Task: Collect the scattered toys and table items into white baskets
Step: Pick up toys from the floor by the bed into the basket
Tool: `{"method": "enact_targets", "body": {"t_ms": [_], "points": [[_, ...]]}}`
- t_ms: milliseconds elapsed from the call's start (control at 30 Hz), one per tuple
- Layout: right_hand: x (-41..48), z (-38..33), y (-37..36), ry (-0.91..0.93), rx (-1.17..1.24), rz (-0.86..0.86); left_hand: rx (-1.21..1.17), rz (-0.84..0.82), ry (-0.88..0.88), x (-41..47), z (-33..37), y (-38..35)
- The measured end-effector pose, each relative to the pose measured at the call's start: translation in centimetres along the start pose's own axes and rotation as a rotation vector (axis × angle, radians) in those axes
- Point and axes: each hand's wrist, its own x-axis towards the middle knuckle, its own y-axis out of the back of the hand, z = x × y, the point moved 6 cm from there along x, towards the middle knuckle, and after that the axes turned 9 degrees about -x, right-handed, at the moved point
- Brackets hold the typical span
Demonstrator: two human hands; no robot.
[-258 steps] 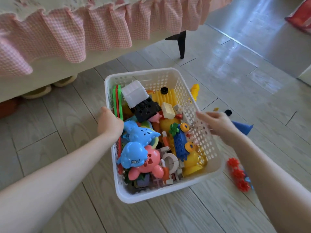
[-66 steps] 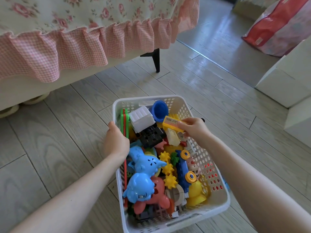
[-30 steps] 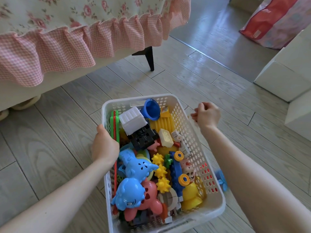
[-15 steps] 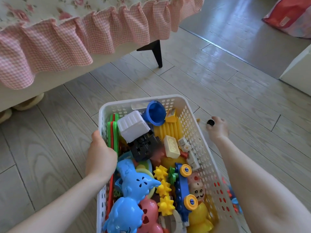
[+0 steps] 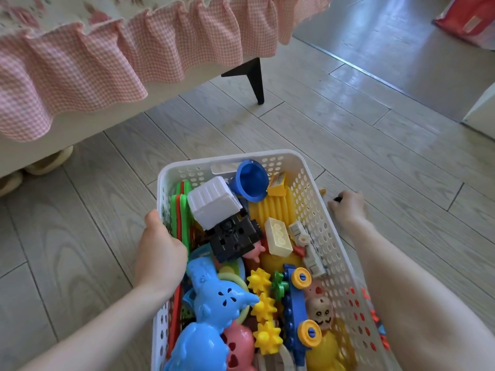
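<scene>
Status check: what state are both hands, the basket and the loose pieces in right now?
basket: on floor, heaped with toys.
blue cup: in basket, on its side.
black piece: on floor, outside basket.
left hand: grips basket's left rim.
right hand: down beside basket, fingers curled on black piece.

Floor [image 5: 334, 135] — pale grey wood-grain planks running diagonally, with a faint sheen. Past a straight threshold line lies a darker glossy floor section [image 5: 401, 41] reflecting daylight. Bed base [image 5: 120, 121], cream, upper left. Pink gingham ruffle [image 5: 80, 65] hangs below a floral cover [image 5: 40, 12]. One black tapered leg [image 5: 253, 79]. Pale slippers [image 5: 45, 163] tucked under the base. White furniture corner [image 5: 482, 111], right edge. Red bag [image 5: 466, 17], top right — partly cut off.
</scene>
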Motion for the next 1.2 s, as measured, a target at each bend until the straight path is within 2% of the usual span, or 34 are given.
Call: {"method": "enact_targets", "body": {"t_ms": [133,267,333,467,633,800,867,900,967,1067,1133,1200], "points": [[-0.3,-2.5,1.0,0.116,-0.003,0.052,0.005,-0.007,0.002,0.0,-0.1,0.0],[-0.7,-3.9,0.2,0.248,-0.222,-0.088,-0.007,-0.013,0.001,-0.1,0.0,0.0],[-1.0,-4.0,-0.1,0.243,-0.256,-0.141,-0.013,-0.018,0.0,-0.1,0.2,0.0],[-1.3,-4.0,-0.1,0.292,-0.371,-0.053,-0.004,-0.01,-0.011,-0.2,0.4,-0.1],[-1.5,-3.5,1.2,0.236,-0.039,0.014,0.016,-0.012,0.0,-0.1,0.2,-0.1],[-3.5,-5.0,5.4,0.152,0.526,0.071,0.026,-0.018,0.006,0.0,0.1,-0.1],[-5.7,-6.0,8.1,0.22,0.689,0.132,0.042,-0.021,0.012,-0.1,0.0,0.0],[-7.0,-6.7,9.4,0.294,0.697,0.18,0.053,-0.02,0.02,0.1,0.0,0.0],[-10.6,-8.0,11.1,0.486,0.599,0.241,0.07,-0.027,0.039,0.1,0.0,0.0],[-14.9,-9.3,10.0,0.687,0.288,0.154,0.08,-0.041,0.058,-0.1,0.1,0.2],[-16.0,-8.9,8.6,0.693,0.161,0.075,0.079,-0.052,0.068,-0.2,0.2,0.4],[-16.2,-7.8,8.9,0.634,0.275,0.057,0.076,-0.06,0.078,-0.3,0.2,0.5]]}}
